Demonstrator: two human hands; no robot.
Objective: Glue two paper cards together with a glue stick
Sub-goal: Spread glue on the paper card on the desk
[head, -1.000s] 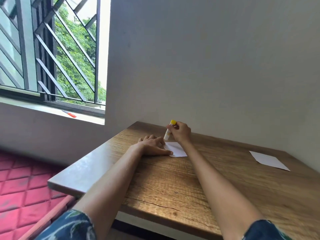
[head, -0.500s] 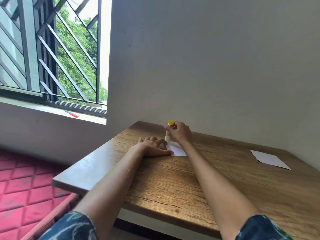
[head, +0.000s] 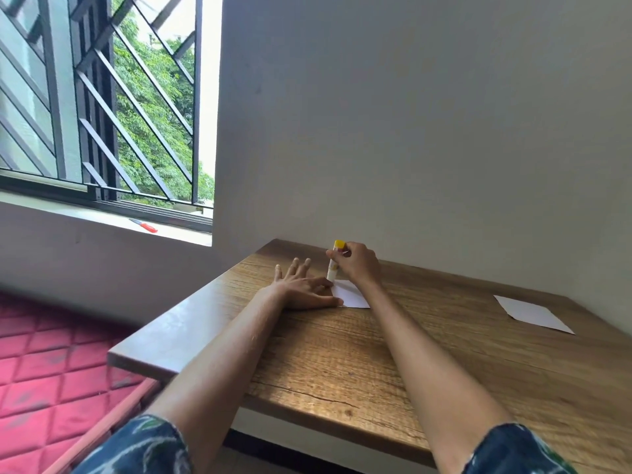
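A: Item one, glue stick (head: 333,265). Where is it?

B: In the right hand (head: 359,265), near the counter's far left corner. The grip is closed around the upper part of the tube, yellow end up, lower end down on the near card (head: 352,295). Whether glue is actually coming off onto the paper is too small to tell.

A: Item two, the left hand (head: 304,289)?

B: Flat on the counter (head: 342,364), fingers spread, holding nothing. Thumb and forefinger press the left edge of the near card to pin it.

A: Item three, the cards.

B: Two white cards. The near card lies flat between the two hands, partly covered by them. The second card (head: 533,313) lies by itself toward the counter's far right edge, well apart from the first, nothing touching it.

A: Status of the job?

B: By my reading, gluing stage, early to middle. Cap apparently off, stick on paper. Left to do: finish coating the near card, put the stick down, fetch the second card, line it up on top, press the two together.

A: Anything else on record?

B: A red-handled tool (head: 145,226) on the windowsill, unused.
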